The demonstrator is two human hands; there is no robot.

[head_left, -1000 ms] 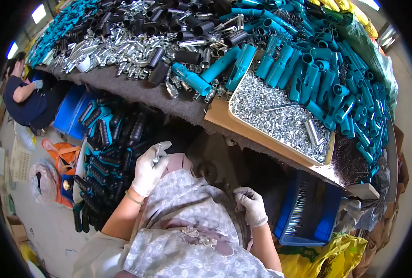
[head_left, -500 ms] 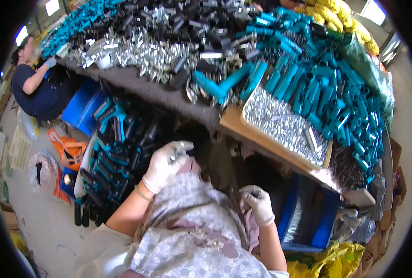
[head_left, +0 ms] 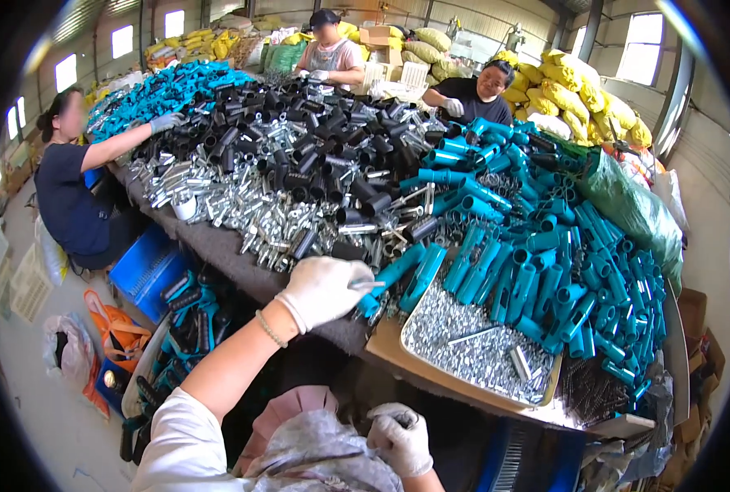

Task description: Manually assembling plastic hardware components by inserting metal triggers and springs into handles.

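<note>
At far left, a co-worker in a dark top [head_left: 66,197] reaches a gloved hand into the blue pile on the long table [head_left: 234,266]. Below the table edge sit a blue crate [head_left: 145,266] and a bin of teal-and-black handles [head_left: 186,328]. Mid-frame, the left hand [head_left: 322,289], in a white glove, is extended over the table edge, fingers pinched on a thin metal rod [head_left: 367,284] whose tip points toward the teal tubes [head_left: 537,262]. Just right of it lies a tray of small silver screws [head_left: 476,348]. Black tubes [head_left: 299,139] and silver fittings [head_left: 242,205] fill the table behind. Lower right of centre, the right hand [head_left: 402,436], gloved, rests curled near the lap; whether it holds anything cannot be told.
</note>
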